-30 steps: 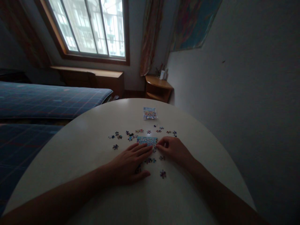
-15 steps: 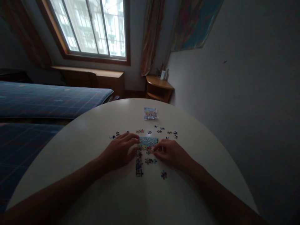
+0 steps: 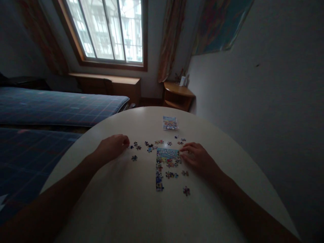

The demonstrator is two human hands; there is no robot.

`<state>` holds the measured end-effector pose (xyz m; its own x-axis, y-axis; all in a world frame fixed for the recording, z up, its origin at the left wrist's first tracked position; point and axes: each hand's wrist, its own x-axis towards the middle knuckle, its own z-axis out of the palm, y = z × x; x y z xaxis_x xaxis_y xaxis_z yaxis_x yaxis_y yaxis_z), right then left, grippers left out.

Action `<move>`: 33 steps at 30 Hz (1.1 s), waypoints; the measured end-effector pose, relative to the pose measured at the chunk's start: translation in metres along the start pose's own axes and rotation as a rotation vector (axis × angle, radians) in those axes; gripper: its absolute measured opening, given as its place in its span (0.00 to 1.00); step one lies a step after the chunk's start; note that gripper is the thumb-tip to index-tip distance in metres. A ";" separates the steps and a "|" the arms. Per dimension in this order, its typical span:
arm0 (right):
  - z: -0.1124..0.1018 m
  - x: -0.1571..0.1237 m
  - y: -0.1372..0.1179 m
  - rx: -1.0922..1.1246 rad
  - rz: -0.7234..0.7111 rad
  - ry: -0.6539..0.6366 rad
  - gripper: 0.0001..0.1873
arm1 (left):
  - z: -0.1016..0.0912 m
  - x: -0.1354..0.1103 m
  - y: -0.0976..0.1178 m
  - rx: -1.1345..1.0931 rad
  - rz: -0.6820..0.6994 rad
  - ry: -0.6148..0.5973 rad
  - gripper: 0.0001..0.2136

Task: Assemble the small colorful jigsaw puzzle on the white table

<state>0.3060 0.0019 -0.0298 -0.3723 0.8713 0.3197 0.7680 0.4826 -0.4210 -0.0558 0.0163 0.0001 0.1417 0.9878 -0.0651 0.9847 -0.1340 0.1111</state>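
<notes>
A partly joined jigsaw [image 3: 165, 160] lies on the round white table [image 3: 131, 202], with a blue top band and a narrow strip running down its left side. My right hand [image 3: 197, 157] rests against the puzzle's right edge, fingers curled together at the pieces there. My left hand [image 3: 112, 146] is out to the left, fingers closed at the loose pieces [image 3: 135, 147] scattered there. Whether it holds a piece is hidden. More loose pieces [image 3: 186, 190] lie below and above the puzzle.
A small picture card [image 3: 170, 123] lies at the far side of the table. A blue plaid bed [image 3: 58, 106] stands to the left, a wooden corner shelf [image 3: 178, 94] and a window [image 3: 108, 30] beyond. A grey wall is close on the right.
My left hand left the puzzle's left side and moved out left to the scattered pieces. My right hand slid up to the puzzle's upper right edge. The view shifted slightly.
</notes>
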 end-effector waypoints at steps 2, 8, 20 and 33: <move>0.001 0.001 0.008 -0.021 0.021 0.033 0.08 | -0.002 -0.002 0.002 0.000 0.002 -0.007 0.11; 0.002 0.003 0.022 -0.045 0.076 0.077 0.11 | -0.008 -0.012 0.009 -0.103 0.144 -0.056 0.10; 0.002 0.003 0.020 -0.053 0.084 0.072 0.11 | -0.002 -0.018 0.018 -0.161 0.280 -0.131 0.09; 0.001 0.004 0.011 -0.038 0.070 0.062 0.10 | 0.004 -0.020 0.030 -0.236 0.312 -0.145 0.05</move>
<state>0.3122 0.0101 -0.0339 -0.2847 0.8951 0.3430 0.8108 0.4158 -0.4120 -0.0288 -0.0078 0.0011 0.4592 0.8789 -0.1290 0.8443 -0.3867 0.3710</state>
